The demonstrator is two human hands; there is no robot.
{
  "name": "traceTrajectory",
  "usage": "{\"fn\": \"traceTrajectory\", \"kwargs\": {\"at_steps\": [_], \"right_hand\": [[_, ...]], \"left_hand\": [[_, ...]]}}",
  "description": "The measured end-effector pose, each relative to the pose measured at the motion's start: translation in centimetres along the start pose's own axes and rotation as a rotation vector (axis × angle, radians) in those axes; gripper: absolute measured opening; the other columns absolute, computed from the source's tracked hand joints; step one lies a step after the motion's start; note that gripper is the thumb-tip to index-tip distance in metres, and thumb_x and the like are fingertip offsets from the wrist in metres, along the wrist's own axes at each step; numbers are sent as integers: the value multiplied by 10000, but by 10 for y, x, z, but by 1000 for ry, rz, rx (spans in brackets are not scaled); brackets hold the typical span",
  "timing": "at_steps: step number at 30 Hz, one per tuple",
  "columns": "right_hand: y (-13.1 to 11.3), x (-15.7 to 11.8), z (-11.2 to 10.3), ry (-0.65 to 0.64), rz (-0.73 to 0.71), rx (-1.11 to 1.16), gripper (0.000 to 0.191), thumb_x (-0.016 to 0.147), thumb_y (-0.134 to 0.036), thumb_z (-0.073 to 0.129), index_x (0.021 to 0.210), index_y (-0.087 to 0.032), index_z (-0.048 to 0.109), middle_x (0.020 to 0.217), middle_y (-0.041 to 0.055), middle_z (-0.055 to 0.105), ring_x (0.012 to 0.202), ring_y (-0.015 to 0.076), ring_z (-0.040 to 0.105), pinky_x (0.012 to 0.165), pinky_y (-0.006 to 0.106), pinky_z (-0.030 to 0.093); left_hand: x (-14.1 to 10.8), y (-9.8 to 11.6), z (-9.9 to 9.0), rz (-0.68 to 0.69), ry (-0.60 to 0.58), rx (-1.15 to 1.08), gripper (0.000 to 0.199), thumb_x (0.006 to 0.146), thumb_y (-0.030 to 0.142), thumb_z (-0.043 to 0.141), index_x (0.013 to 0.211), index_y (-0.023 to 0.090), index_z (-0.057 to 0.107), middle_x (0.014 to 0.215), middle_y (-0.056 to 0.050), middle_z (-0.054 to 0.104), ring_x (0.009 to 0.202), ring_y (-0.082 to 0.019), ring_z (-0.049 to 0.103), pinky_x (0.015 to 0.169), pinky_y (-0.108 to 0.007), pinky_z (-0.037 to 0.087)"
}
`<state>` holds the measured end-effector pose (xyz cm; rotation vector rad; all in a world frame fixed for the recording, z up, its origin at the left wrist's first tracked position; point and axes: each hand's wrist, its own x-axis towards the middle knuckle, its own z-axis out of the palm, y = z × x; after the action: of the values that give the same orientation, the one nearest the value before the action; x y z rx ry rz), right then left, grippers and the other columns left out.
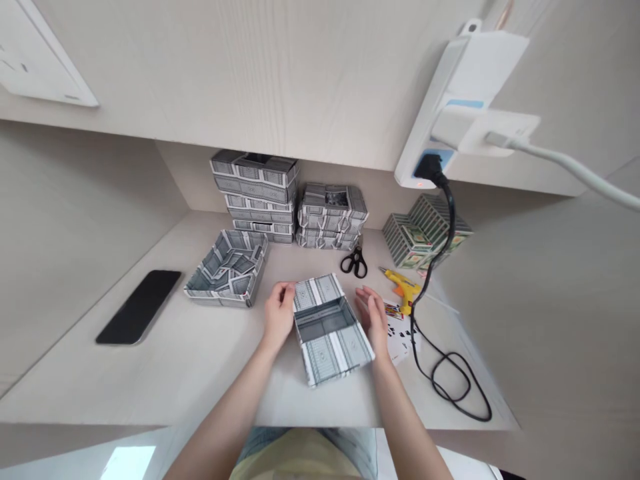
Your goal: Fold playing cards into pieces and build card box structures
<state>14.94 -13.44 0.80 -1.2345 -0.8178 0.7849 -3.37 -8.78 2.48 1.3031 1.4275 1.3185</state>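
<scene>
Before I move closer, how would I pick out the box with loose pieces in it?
Find the tall stack of boxes at the back of the desk. Just in front of it, right of the black phone, sits a grey patterned box on its own. Unlike the stacked boxes, its whole top is open, showing loose patterned pieces inside.

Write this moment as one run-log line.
left hand: gripping patterned box at edge | right hand: open beside it, contact unclear | box: opening in top | nearby: black scissors, yellow glue gun, phone
</scene>
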Motion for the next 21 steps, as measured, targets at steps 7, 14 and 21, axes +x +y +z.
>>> {"fn": "traceTrajectory", "kwargs": {"at_steps": [7, 14, 21], "right_hand": [[3, 8, -17, 325, -40, 21, 244, 751, -361, 480, 904, -183, 544, 579, -42, 451, 454, 94, 393, 432, 226, 327], [-3, -1, -7, 195, 57, -15, 317, 768, -414, 446, 953, -169, 523, 503, -54, 462, 387, 111, 421, 386, 242, 315], [-3, 0, -3, 54, 20, 4, 356, 794, -427, 441, 1001, -163, 559, 909, 84, 630, 801, 196, 595, 734, 366, 460]], "left_hand": [[-5, -2, -6, 151, 360, 105, 151, 824, 275, 383, 887, 180, 482, 940, -73, 556, 919, -179, 518, 835, -315, 389], [-26, 25, -14, 493, 208, 397, 165, 787, 146, 413, 896, 185, 530, 1088, -90, 497, 1147, -221, 401, 989, -425, 288], [-60, 44, -5, 694, -253, 596, 401, 757, 324, 518, 1137, 195, 497, 1131, -95, 569, 1145, -270, 440, 1050, -535, 136]]}}
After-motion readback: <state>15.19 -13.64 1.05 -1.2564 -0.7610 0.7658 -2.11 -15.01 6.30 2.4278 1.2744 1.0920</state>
